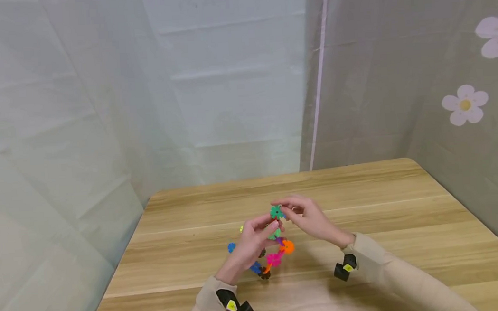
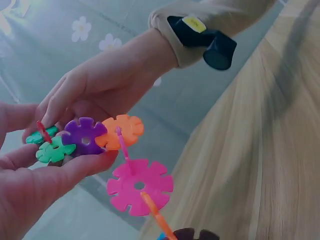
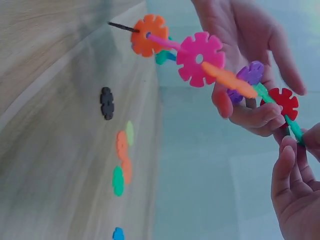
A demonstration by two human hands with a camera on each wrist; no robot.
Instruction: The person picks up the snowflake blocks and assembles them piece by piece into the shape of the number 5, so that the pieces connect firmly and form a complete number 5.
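Snowflake-disc chain (image 1: 276, 249), held above the wooden table (image 1: 407, 222) near its middle, between both hands. Left hand (image 1: 254, 243) curled under the upper end, thumb and fingers pinching around the purple disc (image 2: 84, 137) and light green disc (image 2: 55, 150). Right hand (image 1: 308, 218) pinching the dark green disc (image 1: 276, 212) at the very top, fingertips closed on its edge. Below the grip, hanging free: orange disc (image 2: 122, 131), pink disc (image 2: 140, 185), and a dark disc (image 2: 192, 235) at the bottom, each slotted edge-on into the next. Probably very light, of stiff thin plastic, held together by friction in the notches only; likely to flop, twist or pop apart if lifted by one end or squeezed sideways. Best taken flat-face between thumb and finger right beside a joint, with the other hand bracing the neighbouring disc. Red disc (image 3: 284, 102) also locked into the chain close to the fingers. Loose pieces on the table beneath: black disc (image 3: 106, 102), orange (image 3: 122, 145), green (image 3: 118, 180), blue (image 3: 118, 233); also a blue piece (image 1: 231, 247) just left of the hands. Nothing blocking the hands; pale curtain (image 1: 227, 80) and flower-print fabric (image 1: 464, 104) well behind the table.
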